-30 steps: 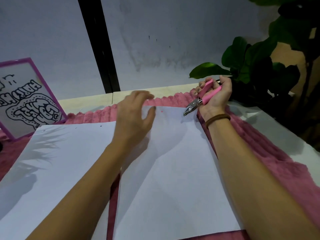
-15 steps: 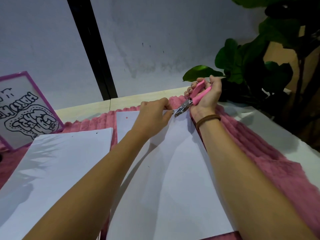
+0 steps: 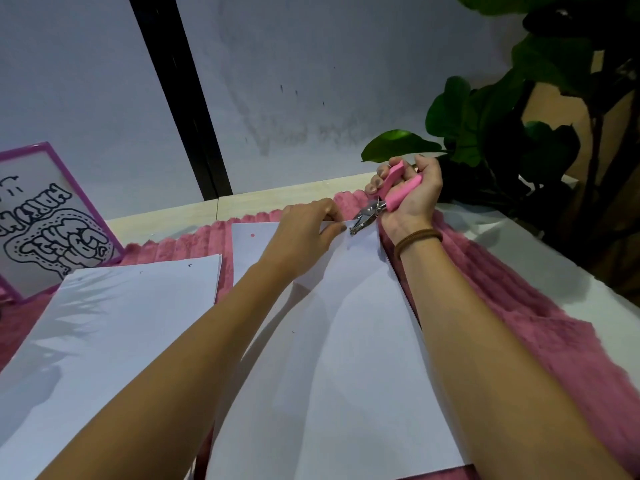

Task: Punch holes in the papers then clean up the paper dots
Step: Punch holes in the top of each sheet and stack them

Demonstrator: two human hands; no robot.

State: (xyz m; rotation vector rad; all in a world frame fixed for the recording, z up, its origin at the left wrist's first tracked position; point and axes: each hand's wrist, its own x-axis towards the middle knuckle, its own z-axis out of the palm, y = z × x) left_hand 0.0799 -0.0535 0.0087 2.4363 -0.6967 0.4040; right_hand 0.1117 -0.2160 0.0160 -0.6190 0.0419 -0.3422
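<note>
A white sheet of paper [image 3: 346, 341] lies in front of me on a pink plush mat [image 3: 554, 341], with one punched hole [image 3: 252, 234] near its far left corner. My left hand [image 3: 304, 237] pinches the sheet's far edge and lifts it slightly. My right hand [image 3: 412, 195] grips a pink-handled hole punch [image 3: 381, 202], whose metal jaws sit over the paper's far right edge, right beside my left fingertips. A second stack of white paper [image 3: 114, 334] lies to the left on the mat.
A purple-framed sign [image 3: 45, 230] with black lettering leans at the far left. A large green plant [image 3: 519, 116] stands at the far right behind the white table [image 3: 571, 271]. A grey wall with a black vertical strip closes the back.
My left hand moved from lying flat mid-sheet to the far edge and now pinches it. The punch came down from above the paper onto its far right edge.
</note>
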